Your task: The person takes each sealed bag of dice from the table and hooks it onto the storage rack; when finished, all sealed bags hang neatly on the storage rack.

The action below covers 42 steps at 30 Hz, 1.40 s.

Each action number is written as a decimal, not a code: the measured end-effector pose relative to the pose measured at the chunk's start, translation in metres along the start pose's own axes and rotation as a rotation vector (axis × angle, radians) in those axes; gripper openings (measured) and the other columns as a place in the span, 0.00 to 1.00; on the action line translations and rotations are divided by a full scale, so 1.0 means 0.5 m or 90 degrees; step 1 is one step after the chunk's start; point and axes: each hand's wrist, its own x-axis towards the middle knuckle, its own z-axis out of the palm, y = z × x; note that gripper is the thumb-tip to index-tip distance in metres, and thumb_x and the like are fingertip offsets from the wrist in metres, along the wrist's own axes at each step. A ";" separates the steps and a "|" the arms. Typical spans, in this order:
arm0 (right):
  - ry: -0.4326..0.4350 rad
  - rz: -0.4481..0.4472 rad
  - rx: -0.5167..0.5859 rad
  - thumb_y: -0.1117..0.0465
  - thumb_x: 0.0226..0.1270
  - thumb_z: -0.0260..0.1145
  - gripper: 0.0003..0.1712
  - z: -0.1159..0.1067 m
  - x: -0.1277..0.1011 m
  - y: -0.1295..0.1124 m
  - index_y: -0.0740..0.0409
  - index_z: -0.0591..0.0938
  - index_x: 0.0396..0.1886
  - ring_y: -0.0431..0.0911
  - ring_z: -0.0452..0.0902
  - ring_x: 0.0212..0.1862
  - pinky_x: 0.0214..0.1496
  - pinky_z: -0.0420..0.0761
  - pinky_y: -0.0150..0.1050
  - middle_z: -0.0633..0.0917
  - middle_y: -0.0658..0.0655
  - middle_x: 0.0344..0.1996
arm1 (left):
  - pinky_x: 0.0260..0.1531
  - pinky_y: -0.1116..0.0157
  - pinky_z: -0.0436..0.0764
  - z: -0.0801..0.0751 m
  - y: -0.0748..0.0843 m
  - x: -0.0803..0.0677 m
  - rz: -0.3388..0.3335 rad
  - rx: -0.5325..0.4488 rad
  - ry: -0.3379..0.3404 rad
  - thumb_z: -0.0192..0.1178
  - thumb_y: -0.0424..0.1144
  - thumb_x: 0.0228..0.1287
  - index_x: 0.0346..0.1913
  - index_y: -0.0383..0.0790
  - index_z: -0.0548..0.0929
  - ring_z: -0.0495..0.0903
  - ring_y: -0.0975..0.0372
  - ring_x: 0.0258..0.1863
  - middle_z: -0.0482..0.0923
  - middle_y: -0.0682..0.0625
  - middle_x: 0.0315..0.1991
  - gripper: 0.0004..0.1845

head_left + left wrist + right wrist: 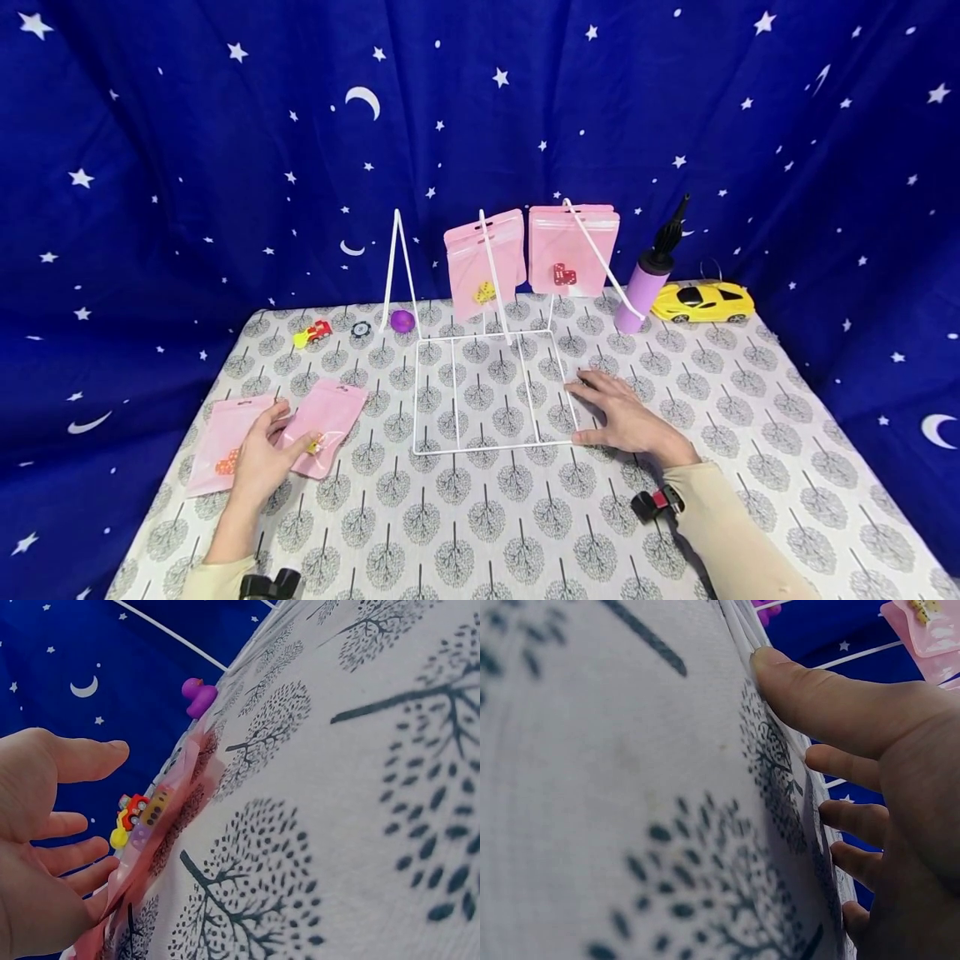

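Flanking the spread hands, left point(264, 457) on pouch point(324, 427), right point(624, 421) on rack point(495, 392): toy car point(702, 302), pump point(647, 283).

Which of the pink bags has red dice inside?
The hanging pink bag on the right, beside the purple pump; the other hanging bag holds yellow dice.

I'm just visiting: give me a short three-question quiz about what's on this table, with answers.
1. True or false: the right hand rests flat on the wire rack's base.
2. How many pink pouches lie flat by the left hand?
3. Which toy stands beside the purple pump: A) yellow car, B) green boat, C) white plane?

Key: 1 true; 2 two, and the fingers touch the nearer pouch, the other pouch lying beside it; 3 A.
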 end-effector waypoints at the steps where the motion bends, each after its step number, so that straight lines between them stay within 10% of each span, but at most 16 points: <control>1: -0.001 0.001 0.000 0.41 0.51 0.74 0.50 0.000 0.000 0.000 0.55 0.68 0.71 0.69 0.49 0.74 0.71 0.46 0.72 0.58 0.70 0.73 | 0.70 0.48 0.63 0.000 0.000 -0.001 -0.004 0.005 -0.003 0.70 0.40 0.58 0.73 0.30 0.56 0.64 0.39 0.67 0.63 0.30 0.68 0.46; 42: 0.004 -0.004 -0.002 0.39 0.51 0.73 0.50 0.002 0.000 0.002 0.55 0.68 0.71 0.70 0.49 0.73 0.70 0.47 0.72 0.58 0.70 0.73 | 0.67 0.42 0.63 0.000 -0.017 -0.003 -0.044 0.133 -0.058 0.67 0.42 0.59 0.71 0.22 0.56 0.62 0.35 0.66 0.62 0.24 0.65 0.45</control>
